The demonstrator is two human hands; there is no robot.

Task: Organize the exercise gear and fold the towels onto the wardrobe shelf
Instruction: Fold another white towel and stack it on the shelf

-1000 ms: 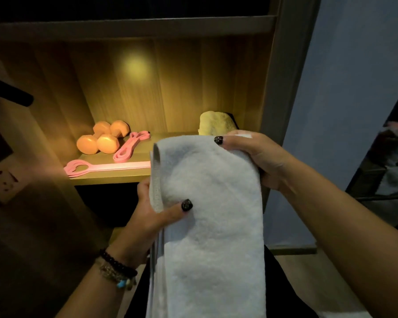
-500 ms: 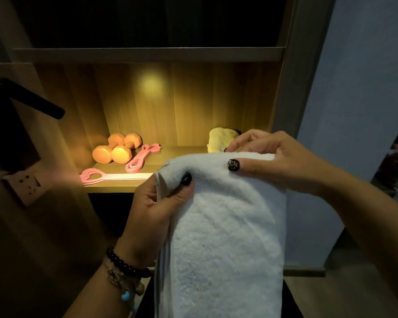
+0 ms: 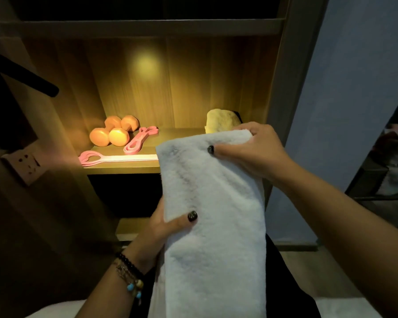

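Since the earlier frame, the left hand point(image 3: 163, 228) has dropped from the top corner of the white towel point(image 3: 214, 226) to its left edge lower down; the right hand point(image 3: 251, 150) stays at the top edge.

Head view: left-hand fingers are curled behind the towel, thumb pressed on the front face, pinching the edge. Right-hand fingers are curled over the top right corner, thumb on the front, gripping it. The towel hangs in a long folded strip in front of the lit wardrobe shelf point(image 3: 124, 167), clear of it. On the shelf: two orange dumbbells point(image 3: 113, 134) at the left, a pink resistance band point(image 3: 139, 140) just beside them, a pink strap point(image 3: 115, 158) along the front edge, and a yellow towel point(image 3: 220, 121) at the right rear. A wall socket point(image 3: 23, 162) sits at the left.
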